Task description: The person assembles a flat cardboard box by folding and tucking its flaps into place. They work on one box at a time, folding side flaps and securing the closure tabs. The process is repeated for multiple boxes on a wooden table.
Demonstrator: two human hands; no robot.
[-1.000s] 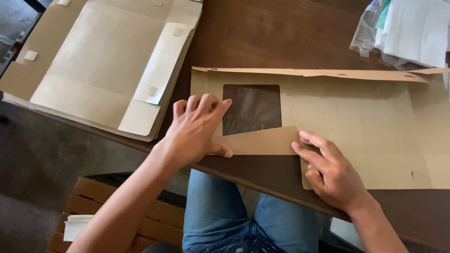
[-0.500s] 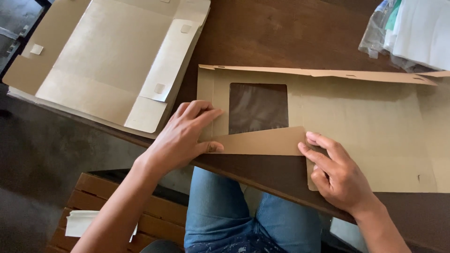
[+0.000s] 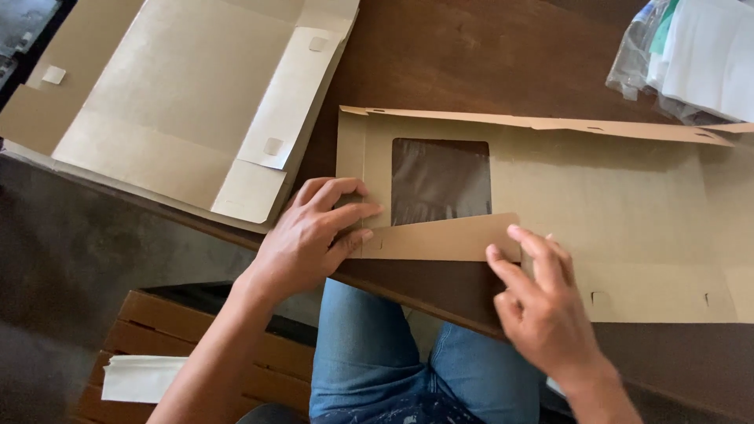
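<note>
A dark brown wooden table (image 3: 487, 71) fills the upper part of the view, its near edge running on a slant from the left down to the lower right. Soft daylight falls across the top and leaves a mild sheen on the wood. Below the edge lies a grey, dull floor (image 3: 71, 259). A slatted wooden crate (image 3: 157, 338) sits down there, with a folded white paper (image 3: 141, 378) lying on it.

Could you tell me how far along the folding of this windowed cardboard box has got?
Early on. Done: the long far flap of the windowed box blank already stands creased. In hand: the left hand and right hand press the near flap folded over below the clear window. Left: the blank otherwise lies flat, and the stack of flat blanks lies unfolded.
</note>
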